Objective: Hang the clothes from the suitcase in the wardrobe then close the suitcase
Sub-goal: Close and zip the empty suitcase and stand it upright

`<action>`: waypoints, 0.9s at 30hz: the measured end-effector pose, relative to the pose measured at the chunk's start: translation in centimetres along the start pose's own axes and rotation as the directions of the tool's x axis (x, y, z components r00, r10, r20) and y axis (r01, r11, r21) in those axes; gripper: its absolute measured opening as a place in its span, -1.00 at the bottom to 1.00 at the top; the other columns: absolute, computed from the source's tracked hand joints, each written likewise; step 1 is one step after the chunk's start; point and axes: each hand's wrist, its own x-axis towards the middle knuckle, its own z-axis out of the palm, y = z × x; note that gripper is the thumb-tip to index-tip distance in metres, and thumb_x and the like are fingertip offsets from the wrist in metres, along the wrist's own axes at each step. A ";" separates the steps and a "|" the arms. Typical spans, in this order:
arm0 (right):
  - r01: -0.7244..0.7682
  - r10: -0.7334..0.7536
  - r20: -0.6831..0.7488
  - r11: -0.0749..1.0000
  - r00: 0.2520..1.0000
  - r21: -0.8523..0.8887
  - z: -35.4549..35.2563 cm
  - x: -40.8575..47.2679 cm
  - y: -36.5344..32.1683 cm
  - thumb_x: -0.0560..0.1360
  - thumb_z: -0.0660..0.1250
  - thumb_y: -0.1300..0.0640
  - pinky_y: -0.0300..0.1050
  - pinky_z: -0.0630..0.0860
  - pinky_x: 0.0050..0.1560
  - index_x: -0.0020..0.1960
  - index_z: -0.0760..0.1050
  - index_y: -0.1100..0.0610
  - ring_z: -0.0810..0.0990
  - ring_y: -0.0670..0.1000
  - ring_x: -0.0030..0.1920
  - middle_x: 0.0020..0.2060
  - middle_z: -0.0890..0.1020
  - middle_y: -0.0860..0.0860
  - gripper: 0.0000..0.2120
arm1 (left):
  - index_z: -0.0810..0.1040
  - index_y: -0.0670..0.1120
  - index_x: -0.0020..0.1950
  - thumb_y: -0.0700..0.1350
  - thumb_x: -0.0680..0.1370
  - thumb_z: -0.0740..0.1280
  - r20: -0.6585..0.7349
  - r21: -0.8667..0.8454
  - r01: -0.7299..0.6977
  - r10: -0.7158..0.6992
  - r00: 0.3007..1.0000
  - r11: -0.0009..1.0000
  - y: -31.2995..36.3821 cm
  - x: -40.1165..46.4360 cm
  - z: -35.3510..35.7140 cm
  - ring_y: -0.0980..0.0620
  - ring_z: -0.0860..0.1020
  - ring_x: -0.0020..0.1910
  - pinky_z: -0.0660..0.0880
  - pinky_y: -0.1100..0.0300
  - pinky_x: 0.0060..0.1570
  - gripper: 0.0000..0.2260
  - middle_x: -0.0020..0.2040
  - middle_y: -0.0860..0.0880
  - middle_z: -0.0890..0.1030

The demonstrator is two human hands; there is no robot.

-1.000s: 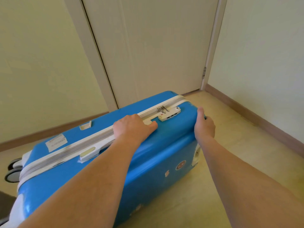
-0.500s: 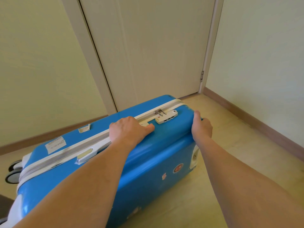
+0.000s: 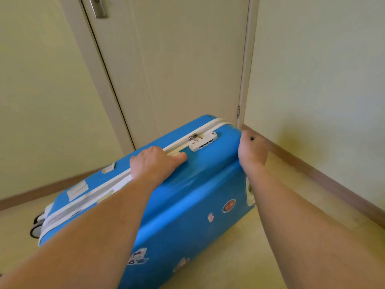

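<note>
Suitcase (image 3: pixel 183 197) on the floor (image 3: pixel 260 257) before the door (image 3: pixel 177 65), wheels (image 3: pixel 37 226) at its left end, lock (image 3: pixel 203 141) on top near its right end

Glossy blue plastic suitcase (image 3: pixel 187 197) shell

1 suitcase (image 3: pixel 187 195), 2 hands (image 3: pixel 155 163), 1 door (image 3: pixel 177 69).

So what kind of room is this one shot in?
Probably a corner of a home or hotel room: a pale door with metal handle, bare walls with wooden skirting, and a blue suitcase on the floor.
</note>
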 end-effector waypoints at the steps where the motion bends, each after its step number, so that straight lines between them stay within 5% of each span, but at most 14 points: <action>1: 0.029 -0.029 -0.025 0.999 0.999 -0.018 -0.9 0.5 -0.7 0.51 0.12 -0.09 -0.01 0.39 -0.16 -0.19 0.45 0.17 0.46 0.18 -0.18 -0.25 0.53 0.09 -0.65 | 0.50 -0.09 -0.24 0.39 0.37 0.17 -0.010 -0.014 -0.003 0.002 1.000 1.000 0.7 0.0 -0.4 0.00 0.46 -0.32 0.43 0.06 -0.09 -0.47 -0.31 -0.01 0.54; 6: 0.130 -0.135 -0.131 0.990 0.982 -0.045 -5.5 2.8 -4.1 0.43 0.14 -0.13 0.02 0.35 -0.23 -0.39 0.26 0.09 0.37 0.16 -0.27 -0.43 0.39 0.01 -0.65 | 0.53 -0.09 -0.24 0.41 0.36 0.14 -0.029 -0.094 -0.019 0.016 0.999 0.995 4.5 0.2 -1.7 -0.02 0.49 -0.30 0.44 -0.01 0.09 -0.45 -0.31 -0.02 0.55; 9: 0.179 -0.190 -0.194 0.981 0.962 -0.074 -8.4 3.9 -6.5 0.43 0.15 -0.14 0.04 0.45 -0.14 -0.37 0.32 0.10 0.44 0.19 -0.25 -0.42 0.43 0.01 -0.66 | 0.55 -0.10 -0.24 0.40 0.37 0.14 -0.032 -0.189 -0.042 0.036 0.999 0.981 6.7 0.3 -2.3 -0.04 0.52 -0.28 0.45 -0.03 0.11 -0.44 -0.32 -0.03 0.56; 19: 0.375 -0.442 -0.407 0.896 0.800 -0.236 -12.5 4.0 -12.8 0.44 0.06 -0.12 0.09 0.46 -0.06 -0.27 0.44 0.14 0.47 0.23 -0.14 -0.29 0.58 0.12 -0.64 | 0.37 -0.08 -0.37 0.39 0.31 0.19 -0.015 -0.569 -0.051 0.053 0.999 0.821 10.0 0.4 -2.2 -0.10 0.47 -0.39 0.34 0.15 -0.33 -0.49 -0.44 -0.05 0.45; 27: 0.493 -0.629 -0.353 0.770 0.692 -0.405 -9.1 -0.4 -16.6 0.51 0.11 -0.08 0.07 0.34 -0.02 -0.03 0.58 0.16 0.46 0.17 0.02 -0.12 0.63 0.08 -0.61 | 0.19 -0.04 -0.36 0.30 0.40 0.26 -0.055 -0.738 -0.046 0.008 0.998 0.673 5.6 1.3 -1.3 -0.04 0.23 -0.42 0.15 0.15 -0.38 -0.54 -0.43 -0.03 0.23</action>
